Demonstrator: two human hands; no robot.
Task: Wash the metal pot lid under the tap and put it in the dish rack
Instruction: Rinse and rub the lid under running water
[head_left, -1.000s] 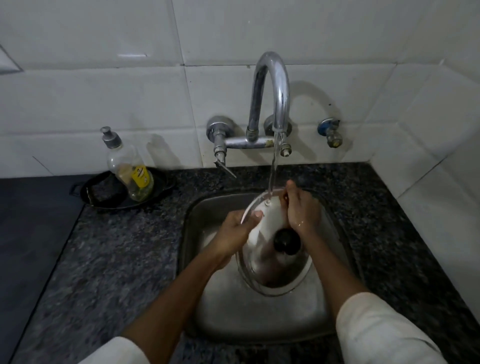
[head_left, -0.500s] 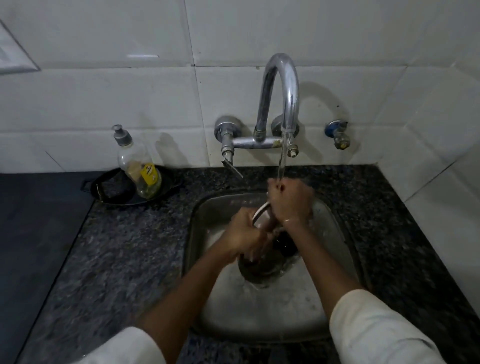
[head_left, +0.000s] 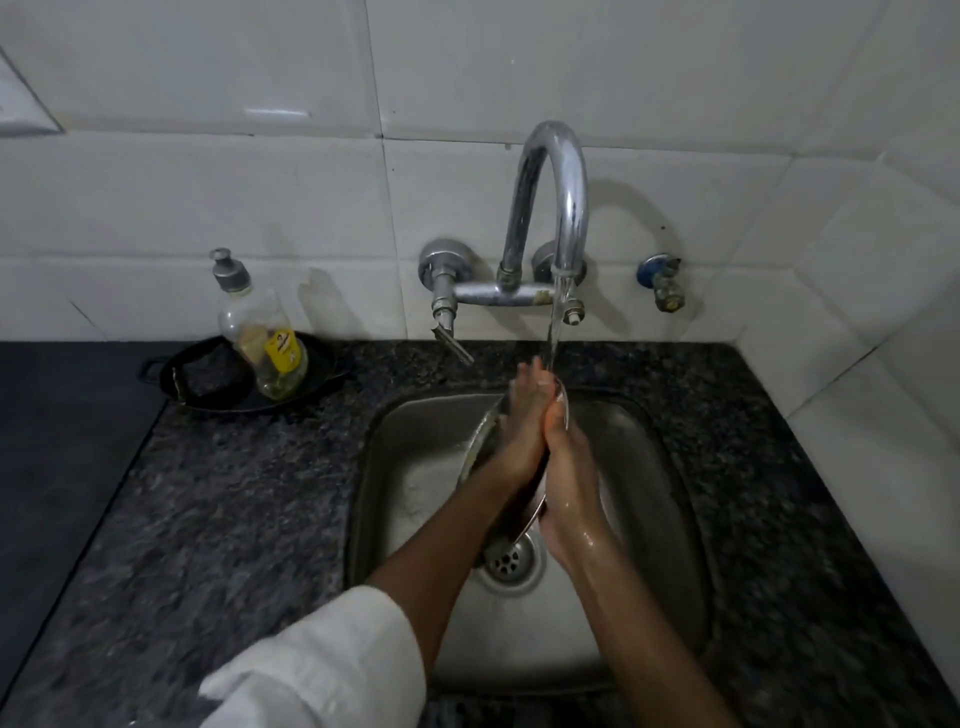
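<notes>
The metal pot lid (head_left: 475, 441) stands almost on edge over the steel sink (head_left: 415, 467), squeezed between my two hands, so only its thin rim shows. My left hand (head_left: 519, 431) lies flat against its left face, fingers pointing up at the stream. My right hand (head_left: 563, 462) presses the other face, wet and shiny. Water runs from the curved tap (head_left: 558, 208) onto my fingertips and the lid's top edge. The lid's knob is hidden. No dish rack is in view.
A soap bottle (head_left: 262, 338) stands in a black pan (head_left: 208, 384) on the dark granite counter (head_left: 234, 493) at the left. A small blue valve (head_left: 662, 283) sticks out of the tiled wall on the right. The drain (head_left: 506, 564) lies under my wrists.
The lid has been turned from nearly face-up to standing on edge. Both hands have shifted from gripping its rim to pressing its two faces under the stream.
</notes>
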